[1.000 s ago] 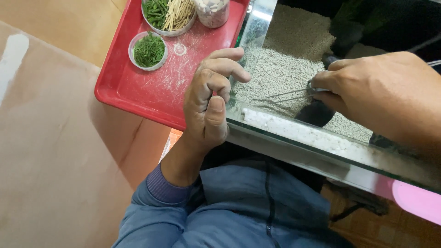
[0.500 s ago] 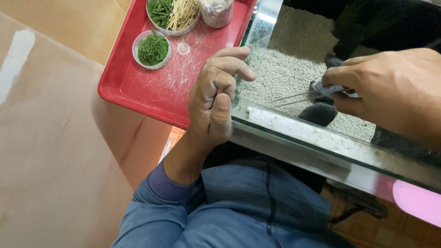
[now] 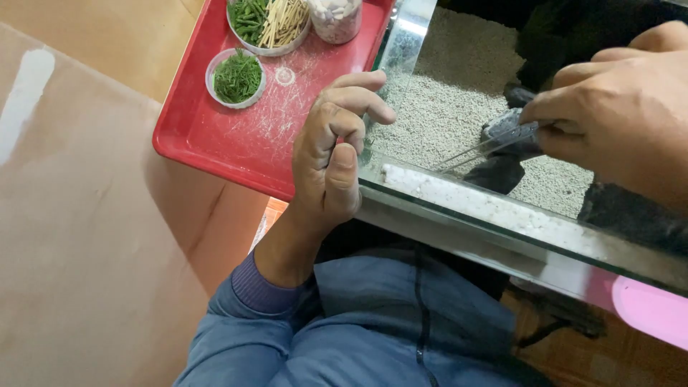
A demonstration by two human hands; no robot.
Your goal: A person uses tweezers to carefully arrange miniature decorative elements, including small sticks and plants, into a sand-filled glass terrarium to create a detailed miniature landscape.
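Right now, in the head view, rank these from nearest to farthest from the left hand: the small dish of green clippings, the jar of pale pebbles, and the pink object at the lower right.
1. Small dish of green clippings, up-left of the left hand, on the red tray.
2. Jar of pale pebbles, straight above, at the tray's top edge.
3. Pink object, far right, below the glass tank.

**A home hobby corner — an aquarium being set up**

This looks like a room in a home, not a shop or lab. A glass tank [image 3: 502, 215] with pale gravel [image 3: 459, 107] and dark stones [image 3: 502, 172] sits low over a wooden floor [image 3: 631, 358], with brown cardboard [image 3: 86, 236] spread beside it. A scratched red plastic tray [image 3: 265, 136] holds small household dishes — one of chopped green plant bits [image 3: 237, 77], one of green stems and pale sticks [image 3: 271, 21] — and a jar of pebbles [image 3: 335, 16]. The person sits close against the tank in a casual blue jacket [image 3: 358, 330].
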